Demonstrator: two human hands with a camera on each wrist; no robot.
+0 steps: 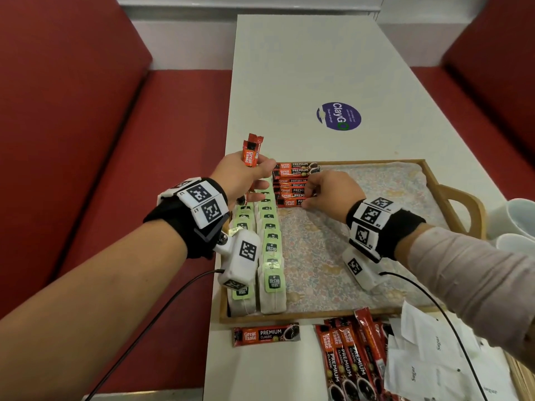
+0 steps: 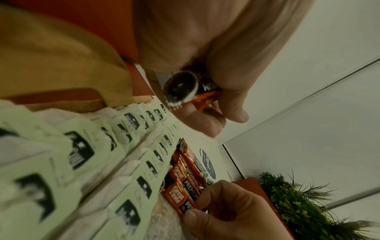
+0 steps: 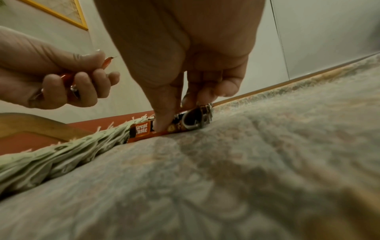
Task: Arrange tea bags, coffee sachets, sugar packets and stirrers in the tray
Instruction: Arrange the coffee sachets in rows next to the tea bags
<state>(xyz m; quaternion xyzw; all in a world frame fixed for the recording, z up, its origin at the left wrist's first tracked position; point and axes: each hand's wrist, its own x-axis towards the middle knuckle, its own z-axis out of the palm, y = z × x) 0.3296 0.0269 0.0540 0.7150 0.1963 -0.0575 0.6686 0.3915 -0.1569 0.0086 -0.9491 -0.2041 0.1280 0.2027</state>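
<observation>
A wooden tray (image 1: 428, 176) lined with flowered cloth sits on the white table. Two rows of green-tagged tea bags (image 1: 270, 247) fill its left side. A stack of red coffee sachets (image 1: 292, 180) lies crosswise at the tray's far left. My left hand (image 1: 246, 175) grips a small bunch of coffee sachets (image 1: 252, 151) upright above the tea bags; their dark lower ends (image 2: 183, 88) show under my fingers. My right hand (image 1: 327, 195) pinches the nearest sachet (image 3: 170, 126) of the stack, thumb and fingertips on it as it lies on the cloth.
Loose coffee sachets (image 1: 350, 360) and one apart (image 1: 266, 334) lie on the table before the tray. White sugar packets (image 1: 434, 363) are heaped at the front right. White cups (image 1: 515, 224) stand right of the tray handle. Red benches flank the table.
</observation>
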